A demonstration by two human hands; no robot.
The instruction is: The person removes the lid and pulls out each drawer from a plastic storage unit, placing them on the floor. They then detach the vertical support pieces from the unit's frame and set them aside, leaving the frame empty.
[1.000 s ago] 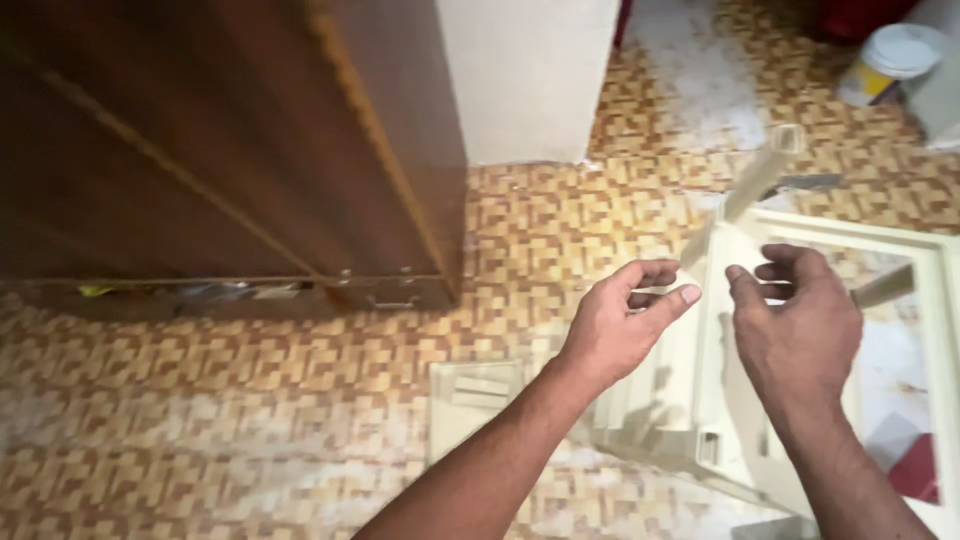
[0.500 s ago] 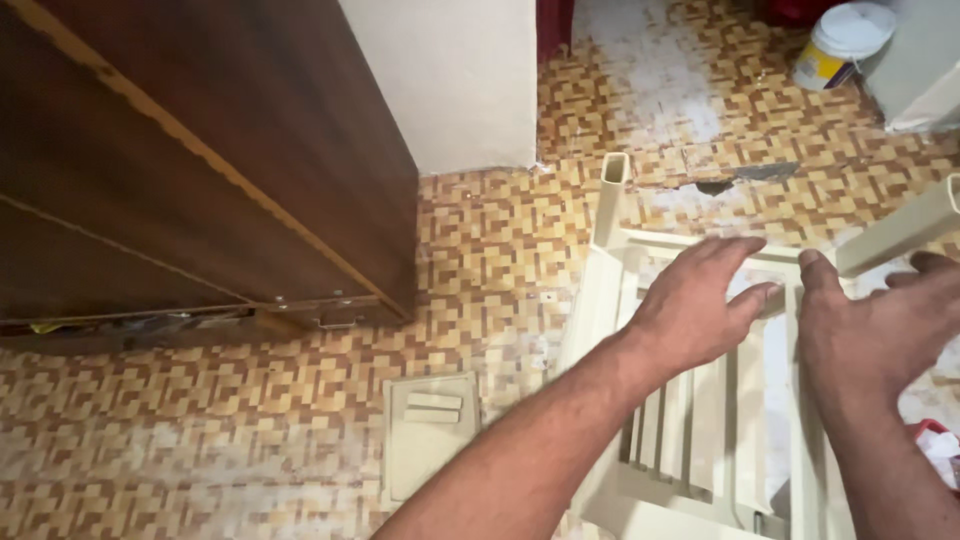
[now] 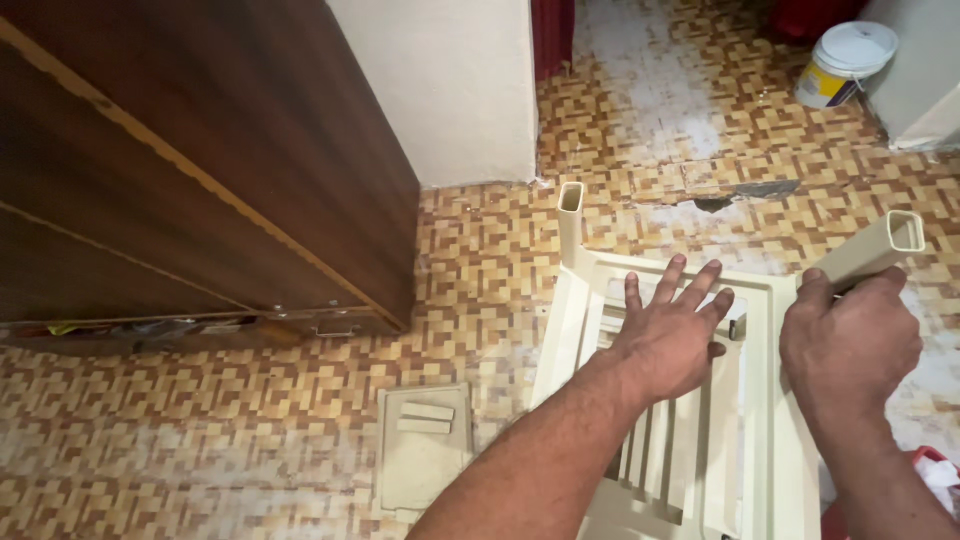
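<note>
Both hands have come down onto the upturned cream plastic chair (image 3: 680, 440), which half a second ago they only hovered over. Going left to right: a brown wooden cabinet (image 3: 200, 170), a flat cream panel (image 3: 425, 450) on the patterned floor (image 3: 200, 440), then the left hand (image 3: 672, 335) pressed flat with fingers spread on the chair's underside, and the right hand (image 3: 850, 345) closed around one chair leg (image 3: 880, 250). The chair looks steadied between them. A white bucket (image 3: 843, 63) stands far back.
</note>
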